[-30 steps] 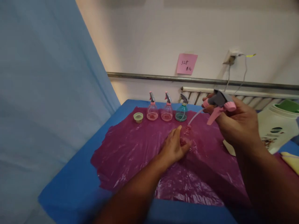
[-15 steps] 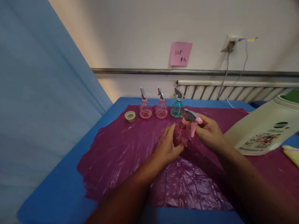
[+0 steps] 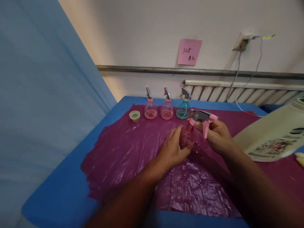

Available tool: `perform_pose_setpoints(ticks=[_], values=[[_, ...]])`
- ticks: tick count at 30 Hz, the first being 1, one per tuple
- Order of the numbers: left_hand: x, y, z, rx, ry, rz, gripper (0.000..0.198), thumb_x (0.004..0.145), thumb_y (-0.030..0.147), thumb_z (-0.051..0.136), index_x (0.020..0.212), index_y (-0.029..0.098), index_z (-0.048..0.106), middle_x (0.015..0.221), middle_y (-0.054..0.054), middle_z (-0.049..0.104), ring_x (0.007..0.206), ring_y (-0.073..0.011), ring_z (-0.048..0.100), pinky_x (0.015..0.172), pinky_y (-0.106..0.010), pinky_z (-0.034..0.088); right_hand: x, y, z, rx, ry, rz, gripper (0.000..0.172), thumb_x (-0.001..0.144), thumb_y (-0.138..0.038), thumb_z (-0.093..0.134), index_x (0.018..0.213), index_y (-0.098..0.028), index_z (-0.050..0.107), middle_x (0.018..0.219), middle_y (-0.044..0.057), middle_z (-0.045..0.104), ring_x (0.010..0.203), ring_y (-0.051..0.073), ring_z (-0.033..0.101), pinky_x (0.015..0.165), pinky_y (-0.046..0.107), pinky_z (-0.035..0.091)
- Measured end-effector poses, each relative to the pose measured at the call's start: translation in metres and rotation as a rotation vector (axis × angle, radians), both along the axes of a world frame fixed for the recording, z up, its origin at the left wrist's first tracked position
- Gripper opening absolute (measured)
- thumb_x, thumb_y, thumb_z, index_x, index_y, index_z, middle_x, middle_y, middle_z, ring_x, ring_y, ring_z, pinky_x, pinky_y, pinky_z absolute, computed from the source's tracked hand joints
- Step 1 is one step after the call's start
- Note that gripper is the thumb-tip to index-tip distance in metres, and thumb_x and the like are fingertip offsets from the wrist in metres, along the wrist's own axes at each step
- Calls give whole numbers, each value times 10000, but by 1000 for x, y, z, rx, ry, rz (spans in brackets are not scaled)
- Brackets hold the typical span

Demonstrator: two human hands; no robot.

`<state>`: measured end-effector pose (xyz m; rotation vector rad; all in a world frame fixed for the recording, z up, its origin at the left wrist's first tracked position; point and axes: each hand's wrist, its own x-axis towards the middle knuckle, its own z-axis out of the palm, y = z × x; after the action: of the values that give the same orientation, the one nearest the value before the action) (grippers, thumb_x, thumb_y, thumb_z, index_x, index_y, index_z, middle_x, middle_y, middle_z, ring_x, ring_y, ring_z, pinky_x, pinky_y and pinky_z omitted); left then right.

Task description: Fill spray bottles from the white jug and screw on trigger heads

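My left hand [image 3: 171, 148] is wrapped round the clear pink body of a spray bottle [image 3: 186, 136], low over the purple plastic sheet. At its neck, the fingers of my right hand [image 3: 219, 136] grip the grey-and-pink trigger head [image 3: 202, 116], whose nozzle points right. Whether the head is threaded on the neck I cannot tell. Behind stand two pink spray bottles, one on the left [image 3: 150, 110] and one beside it [image 3: 167, 110], then a teal one [image 3: 183, 110]; each has liquid low inside. A small pale green cup-like cap [image 3: 135, 116] lies left of them.
The purple plastic sheet [image 3: 123, 152] covers much of the blue table [image 3: 54, 177]. A big cream jug [image 3: 270, 133] leans at the right. A blue curtain [image 3: 47, 79] hangs left; a white radiator [image 3: 213, 84] and cables [image 3: 234, 76] are at the back wall.
The trigger head has turned slightly, its nozzle now further right and more level. Both hands keep their hold on the bottle. The whole view has shifted a little.
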<state>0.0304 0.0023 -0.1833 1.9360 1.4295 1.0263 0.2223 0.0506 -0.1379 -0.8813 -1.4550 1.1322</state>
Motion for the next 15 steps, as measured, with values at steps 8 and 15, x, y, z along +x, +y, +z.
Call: perform_pose_setpoints(ticks=[8,15], values=[[-2,1,4,28,-41,-72,675,959,318,779,1590,281,542,1581,-100,667,1459,-339,635,1252,-497,517,-5,1,-5,-39,-43,-10,377,831,-507,962,1065,-225,875,979,48,850,825,204,732,760,325,606],[-1,1,2,71,-61,-91,742,980,326,791,1649,251,481,1646,-138,620,1523,-355,596,1290,-552,485,6,5,-20,3,-21,128,369,873,-468,957,1192,-297,884,1109,44,866,920,222,770,829,346,636]])
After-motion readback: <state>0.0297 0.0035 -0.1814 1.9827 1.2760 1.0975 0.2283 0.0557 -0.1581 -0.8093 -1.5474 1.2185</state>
